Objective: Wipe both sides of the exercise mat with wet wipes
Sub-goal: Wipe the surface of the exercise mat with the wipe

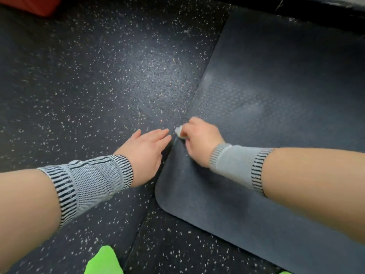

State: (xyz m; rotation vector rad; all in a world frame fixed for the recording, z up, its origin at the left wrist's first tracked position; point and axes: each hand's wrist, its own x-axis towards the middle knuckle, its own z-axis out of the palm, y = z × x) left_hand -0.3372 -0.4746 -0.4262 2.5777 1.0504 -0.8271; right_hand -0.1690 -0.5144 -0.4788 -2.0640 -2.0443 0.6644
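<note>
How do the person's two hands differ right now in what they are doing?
The right hand is curled round a small white wipe at the edge of the dark mat; the left hand holds nothing, with its fingers straight.
The right hand is over the mat, while the left hand is mostly over the speckled floor, reaching toward the mat's edge.
Both wrists wear grey knitted bands with black stripes.

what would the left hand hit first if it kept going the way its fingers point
Most likely the right hand and the balled wet wipe it grips at the edge of the exercise mat. The left hand lies flat, fingers aimed up-right at them; height above the speckled floor is unclear.
</note>
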